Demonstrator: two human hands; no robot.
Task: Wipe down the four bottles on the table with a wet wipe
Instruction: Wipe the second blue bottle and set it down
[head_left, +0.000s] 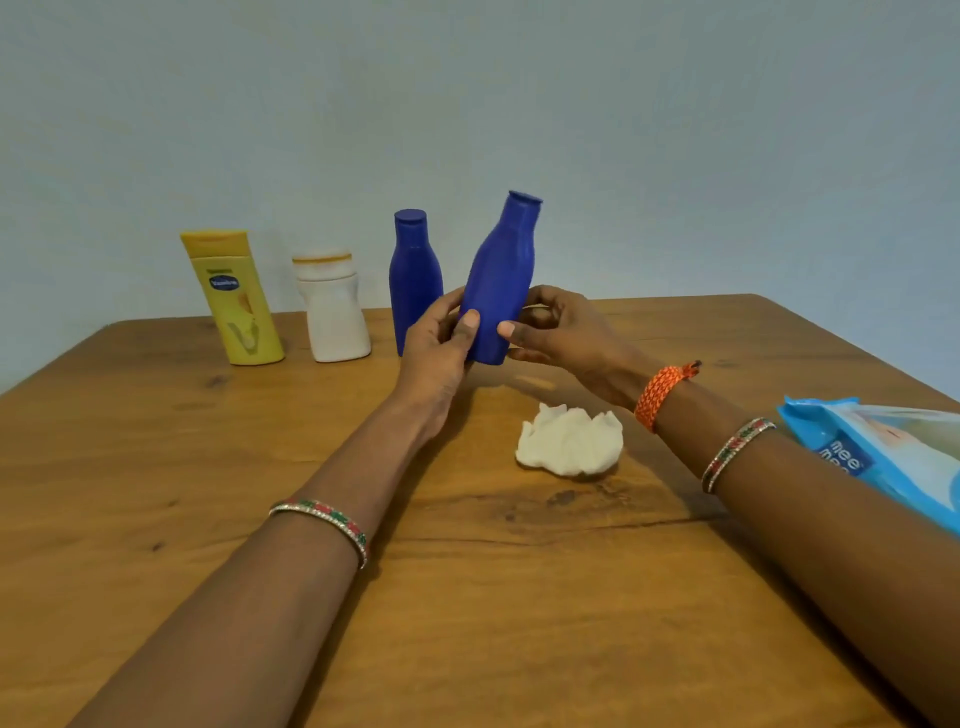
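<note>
Both hands, left hand (439, 340) and right hand (558, 332), grasp the tilted blue bottle (498, 286) above table (156, 467) centre, likely inspecting; crumpled wet wipe (570, 440) lies released nearby; other bottles line the far edge.

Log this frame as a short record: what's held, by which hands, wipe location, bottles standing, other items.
held: tilted blue bottle, off the table
hands: left hand and right hand both grip its lower body
wipe: crumpled white wipe lying on table, untouched
standing: yellow bottle, white bottle, second blue bottle
other: blue wipes pack at right edge
</note>
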